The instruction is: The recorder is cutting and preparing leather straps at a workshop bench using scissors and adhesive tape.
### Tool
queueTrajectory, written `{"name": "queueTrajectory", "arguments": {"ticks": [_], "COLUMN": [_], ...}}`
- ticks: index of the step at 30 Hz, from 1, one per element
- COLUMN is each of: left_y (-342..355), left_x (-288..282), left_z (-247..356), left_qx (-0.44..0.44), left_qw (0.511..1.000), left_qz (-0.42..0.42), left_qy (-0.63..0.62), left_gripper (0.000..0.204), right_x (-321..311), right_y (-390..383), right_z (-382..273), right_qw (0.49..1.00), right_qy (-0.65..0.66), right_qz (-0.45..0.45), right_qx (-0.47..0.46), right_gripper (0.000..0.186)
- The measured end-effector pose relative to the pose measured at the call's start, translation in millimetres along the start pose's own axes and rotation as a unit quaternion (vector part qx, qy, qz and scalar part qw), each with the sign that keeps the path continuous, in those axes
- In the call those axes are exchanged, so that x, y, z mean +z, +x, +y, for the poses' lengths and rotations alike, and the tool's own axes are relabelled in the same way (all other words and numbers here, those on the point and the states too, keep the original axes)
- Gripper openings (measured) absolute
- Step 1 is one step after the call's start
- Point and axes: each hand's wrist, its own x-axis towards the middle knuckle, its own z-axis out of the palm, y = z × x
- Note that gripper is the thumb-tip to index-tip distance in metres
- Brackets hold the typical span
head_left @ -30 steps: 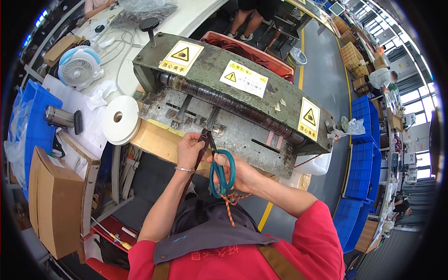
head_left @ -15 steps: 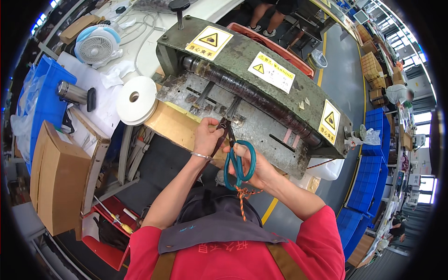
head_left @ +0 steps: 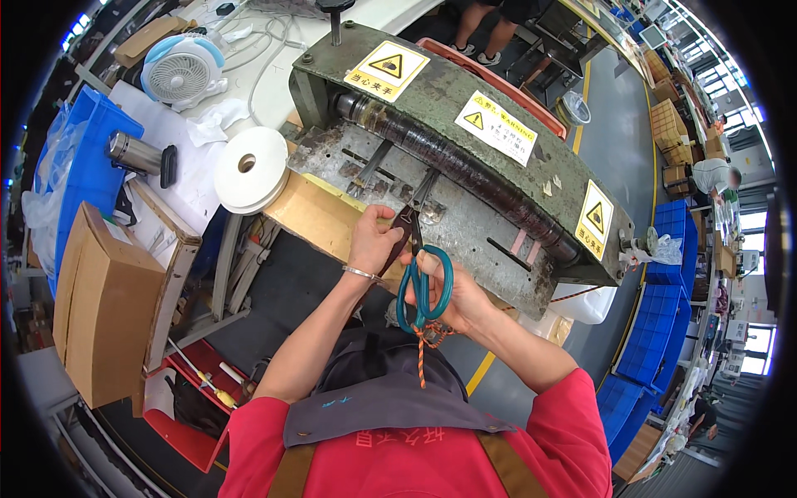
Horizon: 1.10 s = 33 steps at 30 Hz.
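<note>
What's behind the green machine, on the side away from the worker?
Part of a reddish bin, with someone's legs beyond it. The green machine covers the rest of the bin, so its full contents can't be made out.

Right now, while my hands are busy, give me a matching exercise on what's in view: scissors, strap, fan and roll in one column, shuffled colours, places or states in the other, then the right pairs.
Column one
1. Scissors
2. Strap
3. Fan
4. Roll

Column two
A. All white, with a hole in the middle
B. Pinched in the left hand
C. Blue and white, at the picture's upper left
D. Teal-handled, held in the right hand

Right pairs: 1-D, 2-B, 3-C, 4-A.
</note>
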Motion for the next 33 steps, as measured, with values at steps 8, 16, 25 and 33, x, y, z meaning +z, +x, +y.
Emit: {"name": "queueTrajectory", "arguments": {"ticks": [8, 16, 25, 33], "left_y": [0.5, 0.7, 1.4, 5.2], "left_x": [3.8, 0.7, -2.8, -3.4], "left_z": [4.4, 1.9, 6.1, 9.5], "left_qx": [-0.020, -0.026, -0.038, -0.036], "left_qw": [0.999, 0.999, 0.999, 0.998], "left_qz": [-0.006, -0.023, -0.037, -0.044], "left_qy": [-0.034, -0.034, -0.006, 0.008], "left_gripper": [0.029, 0.029, 0.029, 0.027], "right_x": [4.3, 10.9, 22.3, 15.7], "right_y": [-12.9, -5.1, -1.0, 5.6], "right_z": [-21.0, -42.7, -65.1, -72.4], "right_qw": [0.999, 0.998, 0.989, 0.991], "right_qy": [-0.035, 0.000, -0.031, -0.034], "right_qz": [0.014, 0.057, 0.126, 0.073], "right_qx": [0.003, 0.042, 0.066, 0.105], "right_gripper": [0.043, 0.046, 0.049, 0.043]}}
